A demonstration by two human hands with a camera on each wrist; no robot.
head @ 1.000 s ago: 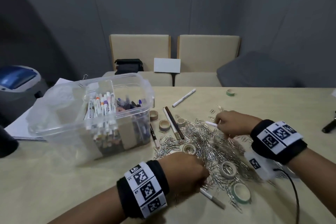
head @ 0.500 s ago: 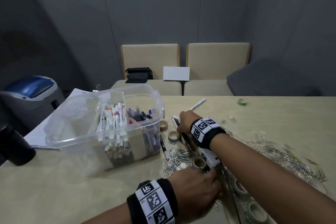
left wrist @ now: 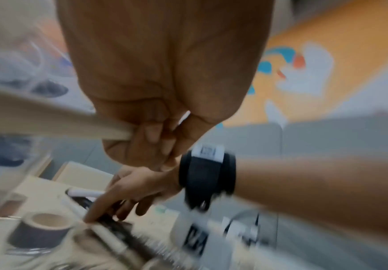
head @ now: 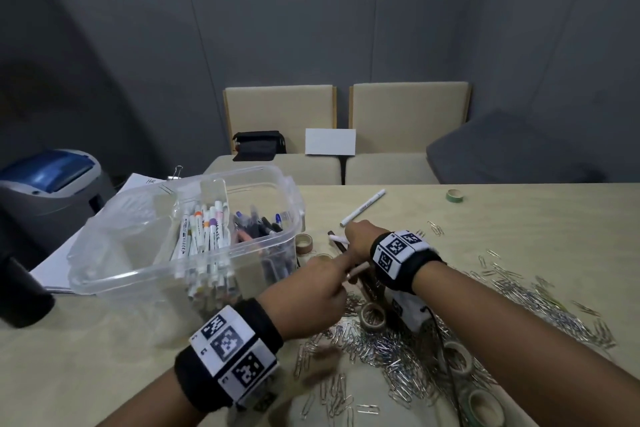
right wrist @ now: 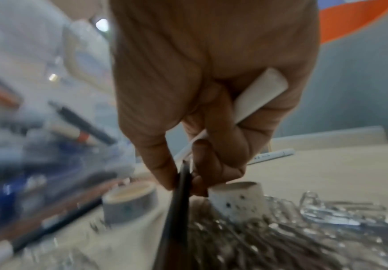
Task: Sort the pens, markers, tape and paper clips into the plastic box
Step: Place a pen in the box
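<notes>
The clear plastic box [head: 194, 263] stands at the left with markers and pens upright inside. My left hand [head: 332, 270] hovers just right of it, its fingers curled round a pale pen [left wrist: 49, 117]. My right hand [head: 349, 239] is beyond it, beside the box. It keeps a white pen [right wrist: 257, 95] in the palm and pinches the tip of a dark pen [right wrist: 179, 191] that lies on the table. A heap of paper clips [head: 450, 333] spreads to the right, with tape rolls [head: 373, 315] among them.
One white pen [head: 363, 207] and a green tape roll [head: 454, 196] lie farther back on the table. Papers [head: 69, 253] sit under the box at the left, beside a grey and blue bin [head: 48, 184]. Two chairs [head: 346, 135] stand behind the table.
My right hand left the clip heap with its white pen and reached to the pens beside the box. My left hand rose from the clips with a pen, toward the box.
</notes>
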